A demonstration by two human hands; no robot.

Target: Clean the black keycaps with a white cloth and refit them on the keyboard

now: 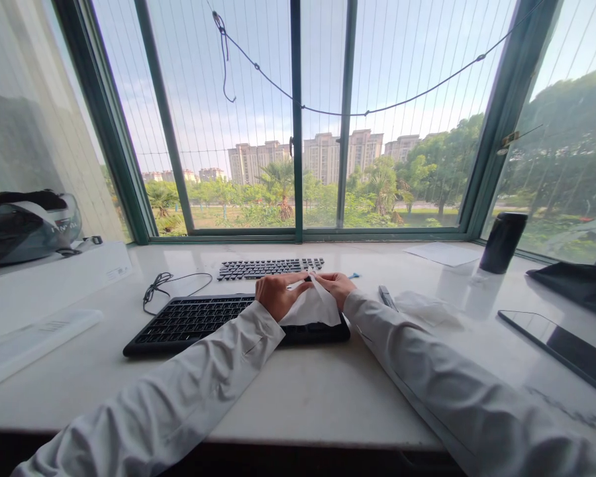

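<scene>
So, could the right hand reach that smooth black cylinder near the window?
Probably, once the right hand releases the thin white cloth; nothing tall seems to block the black cylinder.

We log the long rectangular plastic keyboard base [179, 328] as black, its key wells forming a black grid. We record the thin, soft sheet [314, 308] as plain white; small square keycaps [258, 268], black in striped rows; smooth counter [298, 397], white; creased fabric sleeves [169, 384], pale grey; metal window frame [298, 192], dark green.
</scene>
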